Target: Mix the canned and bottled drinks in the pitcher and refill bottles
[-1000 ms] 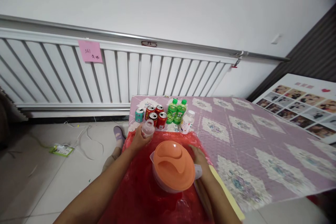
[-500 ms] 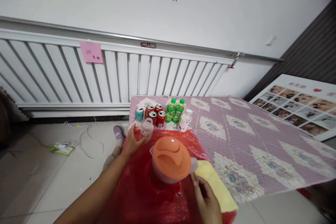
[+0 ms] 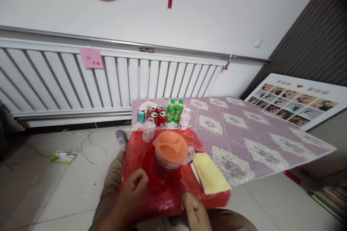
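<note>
A clear jug (image 3: 167,163) with an orange lid (image 3: 171,147) stands on the red plastic sheet (image 3: 162,200), its handle pointing right. My left hand (image 3: 137,186) is curled into a loose fist in front of the jug, to its left, apart from it. My right hand (image 3: 193,207) is also closed, near the sheet's front edge, below the folded yellow cloth (image 3: 211,173). Nothing shows in either hand. An uncapped clear bottle (image 3: 149,130) with pinkish-white residue stands behind the jug, to its left.
Behind stand a teal can (image 3: 141,116), several red cans (image 3: 162,119), two green bottles (image 3: 178,111) and a white bottle (image 3: 184,119). The patterned tablecloth (image 3: 200,130) extends right. A white radiator (image 3: 130,79) lines the wall, and a power strip (image 3: 63,157) lies on the floor.
My left hand has let go of the clear bottle and drawn back toward me. My right hand has moved away from the jug's handle and the cloth. The view has shifted slightly.
</note>
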The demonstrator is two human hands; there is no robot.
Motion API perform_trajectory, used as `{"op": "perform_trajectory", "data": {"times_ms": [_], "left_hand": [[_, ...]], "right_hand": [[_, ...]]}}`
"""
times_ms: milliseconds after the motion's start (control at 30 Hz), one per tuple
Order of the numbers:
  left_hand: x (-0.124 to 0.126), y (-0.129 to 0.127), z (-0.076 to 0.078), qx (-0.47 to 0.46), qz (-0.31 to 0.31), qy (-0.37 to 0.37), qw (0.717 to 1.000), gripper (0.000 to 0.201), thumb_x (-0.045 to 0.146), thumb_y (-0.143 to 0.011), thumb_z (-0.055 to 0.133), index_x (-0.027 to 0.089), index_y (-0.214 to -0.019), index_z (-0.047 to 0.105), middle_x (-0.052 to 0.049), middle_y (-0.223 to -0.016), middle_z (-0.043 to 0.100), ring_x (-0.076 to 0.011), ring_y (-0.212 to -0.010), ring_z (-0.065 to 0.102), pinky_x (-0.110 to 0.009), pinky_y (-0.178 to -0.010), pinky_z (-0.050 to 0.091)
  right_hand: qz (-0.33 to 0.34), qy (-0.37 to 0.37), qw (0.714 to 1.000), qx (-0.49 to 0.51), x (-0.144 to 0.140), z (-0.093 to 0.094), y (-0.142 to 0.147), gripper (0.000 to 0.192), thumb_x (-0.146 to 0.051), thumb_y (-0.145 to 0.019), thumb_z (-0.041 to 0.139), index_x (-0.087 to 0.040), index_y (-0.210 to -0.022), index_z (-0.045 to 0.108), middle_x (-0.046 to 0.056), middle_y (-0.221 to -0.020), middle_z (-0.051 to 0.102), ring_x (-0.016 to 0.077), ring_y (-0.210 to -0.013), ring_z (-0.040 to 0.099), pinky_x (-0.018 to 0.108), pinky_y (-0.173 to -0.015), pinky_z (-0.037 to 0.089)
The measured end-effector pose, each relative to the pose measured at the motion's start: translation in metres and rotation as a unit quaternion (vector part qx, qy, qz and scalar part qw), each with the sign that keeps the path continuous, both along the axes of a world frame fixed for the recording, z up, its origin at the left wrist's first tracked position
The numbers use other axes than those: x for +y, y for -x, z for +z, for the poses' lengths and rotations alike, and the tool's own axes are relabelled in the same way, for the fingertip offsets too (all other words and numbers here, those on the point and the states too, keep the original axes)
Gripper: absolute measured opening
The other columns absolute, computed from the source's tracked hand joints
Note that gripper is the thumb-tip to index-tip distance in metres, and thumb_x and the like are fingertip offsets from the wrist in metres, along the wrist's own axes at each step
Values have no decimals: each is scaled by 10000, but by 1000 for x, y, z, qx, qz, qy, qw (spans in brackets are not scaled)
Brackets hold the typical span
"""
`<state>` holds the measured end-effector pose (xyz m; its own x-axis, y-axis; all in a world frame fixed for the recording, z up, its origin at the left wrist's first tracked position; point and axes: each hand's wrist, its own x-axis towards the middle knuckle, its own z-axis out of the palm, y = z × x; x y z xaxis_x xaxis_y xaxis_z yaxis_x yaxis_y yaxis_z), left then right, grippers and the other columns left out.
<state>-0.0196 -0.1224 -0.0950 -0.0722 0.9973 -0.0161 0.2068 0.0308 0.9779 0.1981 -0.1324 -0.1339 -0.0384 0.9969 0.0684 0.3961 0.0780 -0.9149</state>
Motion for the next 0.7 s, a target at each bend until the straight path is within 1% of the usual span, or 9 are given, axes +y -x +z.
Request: {"op": "perform_trajectory", "data": {"times_ms": [67, 133, 167, 233, 333, 433, 533, 600, 700], "left_hand": [[10, 3, 25, -18, 13, -65, 998, 365, 475, -871, 427, 235, -598, 396, 30, -600, 416, -143, -597, 416, -249, -577, 398], [18, 4, 43, -34, 11, -123, 992, 433, 497, -914, 357, 236, -568, 381, 22, -580, 418, -143, -577, 402, -261, -570, 376], [20, 3, 48, -41, 8, -137, 990, 466, 512, -931, 320, 238, -559, 381, 18, -569, 421, -143, -563, 394, -268, -565, 365], [22, -2, 51, -49, 8, -140, 989, 525, 564, -945, 266, 243, -547, 385, 14, -548, 417, -146, -536, 376, -282, -543, 342], [24, -9, 40, -59, 18, -107, 992, 595, 659, -936, 221, 253, -535, 390, 11, -518, 403, -160, -513, 378, -298, -520, 331], [28, -15, 20, -59, 31, -48, 997, 634, 711, -923, 185, 261, -523, 384, 2, -495, 415, -174, -498, 397, -318, -519, 333], [31, -18, 2, -50, 30, -6, 998, 638, 724, -919, 163, 266, -524, 367, 1, -493, 414, -178, -487, 397, -334, -537, 333], [33, -20, -3, -55, 21, 0, 998, 636, 730, -914, 151, 268, -533, 366, 4, -499, 404, -180, -492, 399, -336, -549, 334], [37, -22, -4, -59, 32, 10, 998, 625, 718, -915, 160, 266, -537, 370, 7, -503, 406, -177, -491, 397, -329, -546, 333]], "right_hand": [[-17, -49, 999, 13, 11, 31, -4, 585, -707, -932, 263, -247, -590, 383, -19, -573, 416, 158, -556, 422, 285, -548, 362], [-31, -104, 993, 35, 21, 55, -6, 598, -697, -941, 226, -251, -574, 382, -19, -557, 403, 156, -532, 400, 289, -526, 331], [-38, -125, 990, 45, 25, 63, -6, 604, -692, -945, 211, -252, -570, 385, -21, -551, 396, 155, -525, 387, 291, -520, 316], [-52, -146, 986, 64, 32, 69, -5, 615, -698, -946, 190, -255, -566, 386, -26, -542, 383, 154, -517, 365, 295, -511, 296], [-82, -122, 986, 79, 39, 63, 0, 628, -718, -938, 154, -264, -558, 363, -34, -517, 361, 152, -498, 349, 297, -499, 294], [-112, -79, 988, 69, 43, 48, 6, 645, -762, -911, 122, -276, -539, 326, -37, -477, 351, 152, -467, 352, 300, -483, 304], [-117, -56, 990, 55, 45, 36, 9, 657, -808, -877, 112, -286, -526, 301, -34, -456, 355, 156, -457, 370, 306, -482, 320], [-116, -54, 990, 52, 46, 32, 10, 658, -812, -874, 121, -286, -523, 302, -33, -455, 357, 158, -461, 376, 308, -486, 327], [-126, -56, 988, 64, 49, 30, 11, 657, -814, -874, 150, -285, -513, 298, -40, -449, 335, 152, -450, 353, 308, -476, 317]]}}
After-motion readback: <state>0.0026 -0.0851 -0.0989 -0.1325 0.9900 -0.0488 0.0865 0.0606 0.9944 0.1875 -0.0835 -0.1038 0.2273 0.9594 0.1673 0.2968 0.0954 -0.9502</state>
